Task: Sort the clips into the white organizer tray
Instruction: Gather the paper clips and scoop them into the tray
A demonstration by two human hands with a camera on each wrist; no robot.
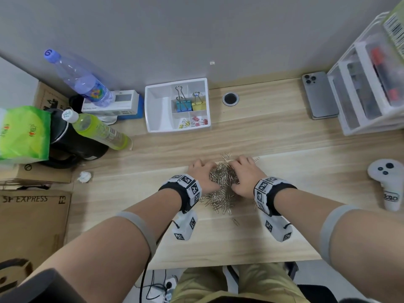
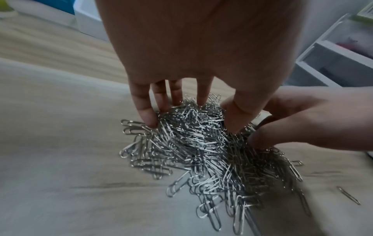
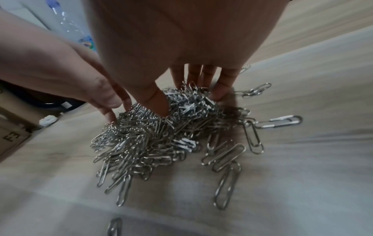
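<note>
A heap of silver paper clips [image 1: 220, 184] [image 2: 201, 143] [image 3: 157, 137] lies on the wooden desk near its front edge. My left hand [image 1: 201, 173] [image 2: 191, 118] closes on the heap's left side, fingers on the far edge and thumb dug in. My right hand [image 1: 242, 176] [image 3: 189, 102] grips the right side the same way. The white organizer tray [image 1: 150, 110] stands farther back. It holds blue binder clips [image 1: 183, 105], yellow binder clips [image 1: 199, 104], small yellow clips [image 1: 184, 123] and small red clips [image 1: 199, 122]. Its long left compartment is bare.
A phone [image 1: 319, 95] and a white drawer unit [image 1: 371, 88] stand back right, and a white controller [image 1: 389, 182] lies right. Bottles [image 1: 98, 130], a black kettle [image 1: 72, 136], a green bag [image 1: 21, 132] and cardboard boxes [image 1: 32, 219] crowd the left. A stray clip [image 1: 235, 221] lies near the front.
</note>
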